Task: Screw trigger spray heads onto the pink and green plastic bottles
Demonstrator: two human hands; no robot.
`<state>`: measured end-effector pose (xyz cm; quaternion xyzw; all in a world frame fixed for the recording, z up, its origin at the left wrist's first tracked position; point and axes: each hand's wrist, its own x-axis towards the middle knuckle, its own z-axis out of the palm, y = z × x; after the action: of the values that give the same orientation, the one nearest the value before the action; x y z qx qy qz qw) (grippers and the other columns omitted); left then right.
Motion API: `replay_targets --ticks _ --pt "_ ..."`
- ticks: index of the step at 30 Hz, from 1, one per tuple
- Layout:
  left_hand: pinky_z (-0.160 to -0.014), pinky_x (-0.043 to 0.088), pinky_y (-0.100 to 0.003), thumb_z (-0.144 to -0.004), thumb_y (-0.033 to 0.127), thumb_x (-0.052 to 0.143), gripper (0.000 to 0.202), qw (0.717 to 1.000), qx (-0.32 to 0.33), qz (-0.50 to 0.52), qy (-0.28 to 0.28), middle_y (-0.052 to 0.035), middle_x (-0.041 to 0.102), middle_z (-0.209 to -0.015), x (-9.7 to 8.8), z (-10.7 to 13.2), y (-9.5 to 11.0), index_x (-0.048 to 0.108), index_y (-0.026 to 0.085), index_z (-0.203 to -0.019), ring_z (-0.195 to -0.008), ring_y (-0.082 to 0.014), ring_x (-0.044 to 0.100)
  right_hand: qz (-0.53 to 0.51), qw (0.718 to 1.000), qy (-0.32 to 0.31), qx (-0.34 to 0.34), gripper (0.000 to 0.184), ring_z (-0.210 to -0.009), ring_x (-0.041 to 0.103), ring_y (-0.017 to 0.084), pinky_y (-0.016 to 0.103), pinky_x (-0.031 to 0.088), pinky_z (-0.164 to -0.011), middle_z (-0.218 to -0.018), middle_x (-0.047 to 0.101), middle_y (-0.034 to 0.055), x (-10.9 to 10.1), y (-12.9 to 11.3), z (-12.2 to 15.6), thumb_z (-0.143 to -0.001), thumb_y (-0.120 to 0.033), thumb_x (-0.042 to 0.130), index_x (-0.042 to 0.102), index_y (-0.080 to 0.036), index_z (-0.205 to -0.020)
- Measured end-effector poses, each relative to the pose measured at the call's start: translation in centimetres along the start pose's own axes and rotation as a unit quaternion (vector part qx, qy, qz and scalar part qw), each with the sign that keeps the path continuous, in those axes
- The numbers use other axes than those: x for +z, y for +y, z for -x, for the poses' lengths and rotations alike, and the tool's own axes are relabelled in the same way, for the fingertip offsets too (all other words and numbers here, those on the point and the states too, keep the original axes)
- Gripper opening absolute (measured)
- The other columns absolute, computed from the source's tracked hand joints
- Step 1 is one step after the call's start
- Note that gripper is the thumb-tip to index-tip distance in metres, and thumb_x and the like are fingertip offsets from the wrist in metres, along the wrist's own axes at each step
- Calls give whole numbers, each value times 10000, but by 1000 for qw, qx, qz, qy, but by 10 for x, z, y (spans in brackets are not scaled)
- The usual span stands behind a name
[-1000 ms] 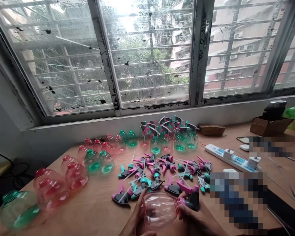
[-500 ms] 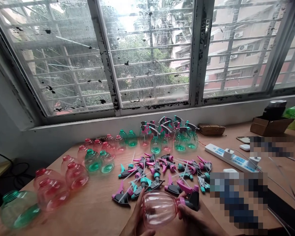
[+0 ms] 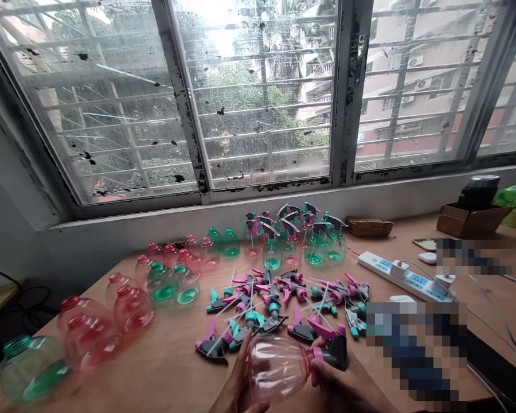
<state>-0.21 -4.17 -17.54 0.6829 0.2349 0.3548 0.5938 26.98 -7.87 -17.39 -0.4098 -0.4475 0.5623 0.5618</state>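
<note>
A clear pink spray bottle [image 3: 279, 367] lies sideways between my hands at the table's near edge, its base to the left. My left hand [image 3: 236, 381] cups the base end. Around the pink collar of the black and pink spray head [image 3: 336, 351], my right hand [image 3: 337, 381] has its fingers closed; the head sits at the bottle's neck. Just beyond is a heap of loose spray heads [image 3: 275, 301] in black, pink and teal, with thin tubes. Open pink bottles [image 3: 133, 310] and green bottles [image 3: 32, 367] stand on the left.
Several bottles with spray heads fitted [image 3: 292, 246] stand at the back by the window sill. On the right are a white power strip [image 3: 406, 278] with cables, a cardboard box [image 3: 473, 219] holding a black object, and a flat brown package [image 3: 370, 226].
Almost nothing differs. The bottle and both hands have shifted very slightly left in the view, and the grip on the bottle and spray head looks the same.
</note>
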Motion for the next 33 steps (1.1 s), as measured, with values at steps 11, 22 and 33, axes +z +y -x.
replay_targets --ticks 11,22,33 --pt "-1172 312 -520 -822 527 746 1024 999 -9 32 -26 -58 116 -1691 -1 1 -1 54 432 -1570 -1421 -372 406 -12 1000 4 -5 488 -442 580 129 233 449 -443 -595 715 -8 -1 4 0 -741 -563 811 539 -208 -938" --pt "-1184 306 -532 -752 616 771 1140 997 -54 49 -10 -60 185 -1678 0 5 -3 36 372 -1589 -1442 -397 364 2 1000 6 11 531 -442 606 148 252 468 -455 -602 734 3 -2 1 -1 -715 -594 817 535 -211 -952" --pt "-1139 368 -540 -737 605 791 1180 998 -46 46 -6 -94 204 -1652 3 3 6 3 377 -1586 -1377 -384 443 -4 1000 -18 17 492 -453 615 143 255 464 -474 -624 738 4 -1 -8 2 -734 -556 824 549 -206 -941"
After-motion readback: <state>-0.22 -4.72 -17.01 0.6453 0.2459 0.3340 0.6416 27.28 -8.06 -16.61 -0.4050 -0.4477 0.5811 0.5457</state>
